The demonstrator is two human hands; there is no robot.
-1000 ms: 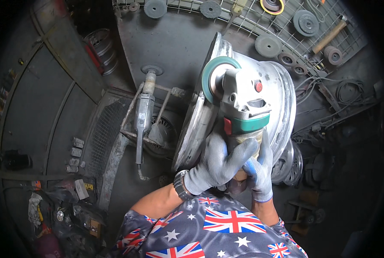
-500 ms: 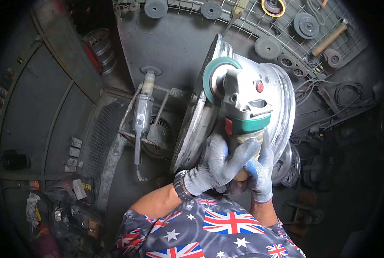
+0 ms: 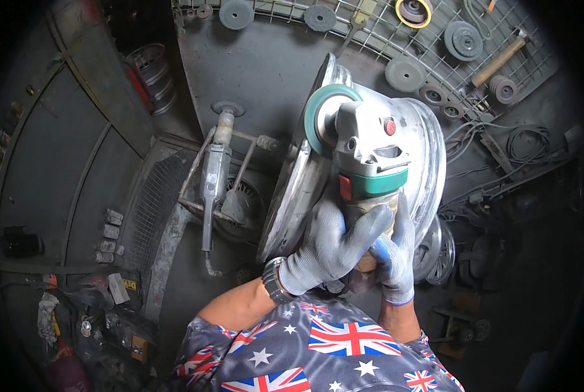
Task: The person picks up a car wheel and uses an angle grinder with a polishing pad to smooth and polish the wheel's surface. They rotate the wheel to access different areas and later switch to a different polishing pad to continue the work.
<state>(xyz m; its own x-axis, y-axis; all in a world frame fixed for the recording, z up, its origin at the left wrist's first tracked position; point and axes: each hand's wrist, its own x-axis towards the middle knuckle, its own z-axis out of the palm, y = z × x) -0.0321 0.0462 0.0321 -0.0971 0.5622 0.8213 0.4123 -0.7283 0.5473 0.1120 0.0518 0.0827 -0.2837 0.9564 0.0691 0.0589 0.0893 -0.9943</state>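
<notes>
2 gloved hands: left hand (image 3: 331, 245) and right hand (image 3: 398, 261), both curled closed round the body of 1 angle grinder (image 3: 370, 140), probably heavy, rigid, best gripped there; green-edged disc (image 3: 315, 123) foremost; metal wheel (image 3: 426, 144) beyond, contact unclear

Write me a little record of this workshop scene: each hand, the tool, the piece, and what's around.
Left hand: gloved, closed around the angle grinder; dark watch on the wrist
Right hand: gloved, also closed around the grinder
Disc: green-edged, on the grinder's head
Piece: silvery wheel rim, behind the grinder
Disc touching rim: cannot tell
Left of rim: long grey power tool
Far side: wooden-handled hammer
</notes>
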